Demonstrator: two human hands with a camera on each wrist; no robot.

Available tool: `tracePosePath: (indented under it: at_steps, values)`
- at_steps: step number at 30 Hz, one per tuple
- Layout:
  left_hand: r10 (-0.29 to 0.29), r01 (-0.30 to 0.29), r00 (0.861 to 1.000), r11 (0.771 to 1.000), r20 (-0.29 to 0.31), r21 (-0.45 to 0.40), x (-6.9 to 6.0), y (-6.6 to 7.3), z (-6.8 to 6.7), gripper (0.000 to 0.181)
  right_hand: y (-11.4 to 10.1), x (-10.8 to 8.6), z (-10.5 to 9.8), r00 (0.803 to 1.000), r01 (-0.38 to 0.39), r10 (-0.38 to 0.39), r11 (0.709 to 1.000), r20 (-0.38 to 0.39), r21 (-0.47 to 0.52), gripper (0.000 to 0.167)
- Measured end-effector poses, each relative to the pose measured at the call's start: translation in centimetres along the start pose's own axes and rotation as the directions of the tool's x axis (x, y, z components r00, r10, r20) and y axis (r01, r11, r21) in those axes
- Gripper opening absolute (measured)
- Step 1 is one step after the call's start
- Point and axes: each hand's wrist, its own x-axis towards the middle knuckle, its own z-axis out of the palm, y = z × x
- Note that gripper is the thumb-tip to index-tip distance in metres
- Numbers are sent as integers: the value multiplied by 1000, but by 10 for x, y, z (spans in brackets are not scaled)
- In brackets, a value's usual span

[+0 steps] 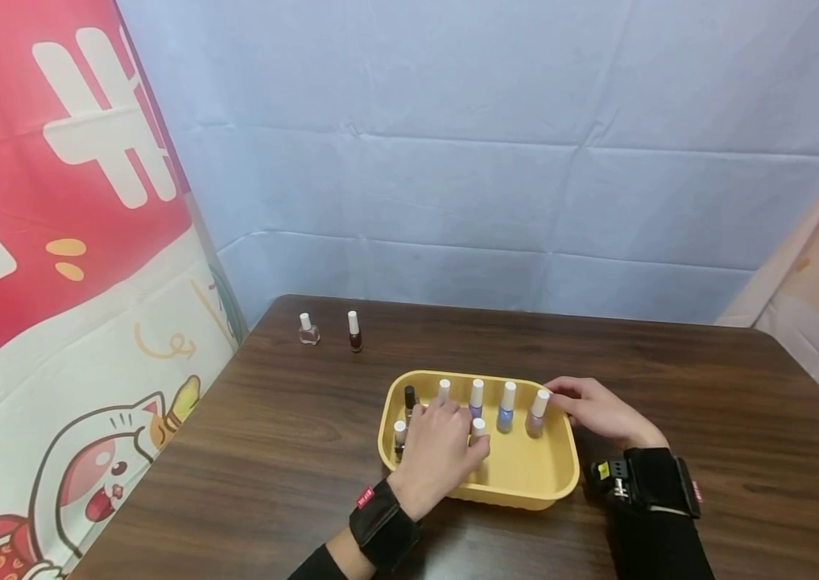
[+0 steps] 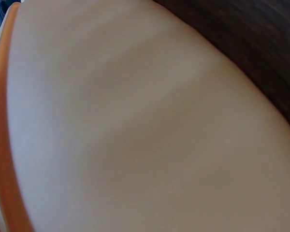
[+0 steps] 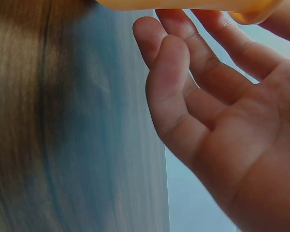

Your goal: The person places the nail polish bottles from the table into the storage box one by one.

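Note:
A yellow plastic basket (image 1: 525,475) sits on the table, holding several small nail polish bottles, most with white caps. My left hand (image 1: 441,451) reaches into it from the front, thumb and fingers around a white-capped nail polish bottle (image 1: 478,428); the hand partly hides this bottle and others. In the left wrist view the basket's pale wall (image 2: 135,116) fills most of the picture and no hand shows. My right hand (image 1: 601,411) rests against the basket's right rim, its fingers (image 3: 215,72) loosely bent and touching the yellow edge in the right wrist view.
At the table's far left stand two more nail polish bottles, a pale one (image 1: 309,332) and a dark one (image 1: 355,332). Inside the basket's back right are a blue bottle (image 1: 506,417) and a mauve one (image 1: 535,420). Cloth hangings (image 1: 452,161) surround the brown table (image 1: 293,451).

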Motion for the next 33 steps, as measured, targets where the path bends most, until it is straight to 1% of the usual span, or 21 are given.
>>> tracePosePath:
  at_steps: [6, 14, 25, 33]
  values:
    - [-8, 8, 1000, 1000, 15, -2, -2, 0, 1, 32, 1, 0, 0, 1000, 11, -11, 1000, 2, -6, 41]
    - [-5, 5, 1000, 1000, 3, 15, -3, 1, 1, 31, 1, 0, 0, 1000, 0, 0, 1000, 2, 5, 42]
    - [-10, 9, 1000, 999, 17, 48, -4, 2, -2, 34, -3, -1, 0, 1000, -11, 11, 1000, 1, 1, 43]
    - [2, -2, 1000, 998, 2, 62, -5, 2, -3, 33, -3, -1, 0, 1000, -14, 14, 1000, 1, -7, 44]
